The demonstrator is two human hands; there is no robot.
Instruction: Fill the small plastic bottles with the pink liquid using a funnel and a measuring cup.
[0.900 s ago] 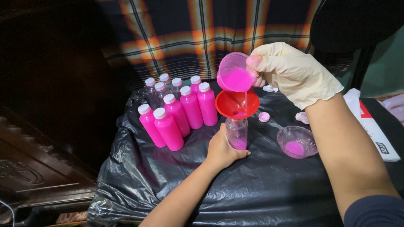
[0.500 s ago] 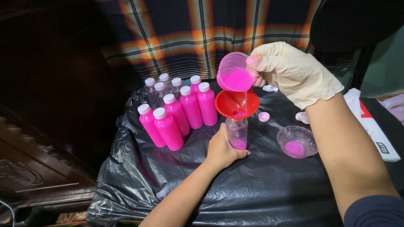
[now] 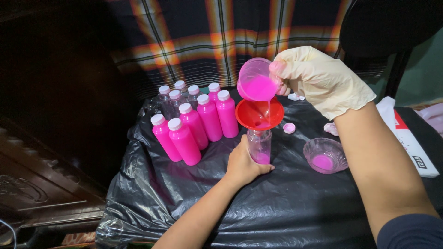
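My right hand (image 3: 318,78), in a pale rubber glove, tilts a clear cup of pink liquid (image 3: 256,81) over a red funnel (image 3: 259,114). A thin pink stream runs from the cup into the funnel. The funnel sits in the neck of a small clear bottle (image 3: 260,145) with a little pink liquid at its bottom. My bare left hand (image 3: 243,164) grips that bottle at its base on the black plastic sheet (image 3: 286,203).
Several capped bottles of pink liquid (image 3: 194,127) stand in rows to the left, with some clear ones behind. A glass bowl with pink liquid (image 3: 324,156) sits to the right. A loose cap (image 3: 289,128) lies beside the funnel. A plaid cloth hangs behind.
The cup stays tilted and pouring; the hands, the funnel and the bottle have hardly moved.
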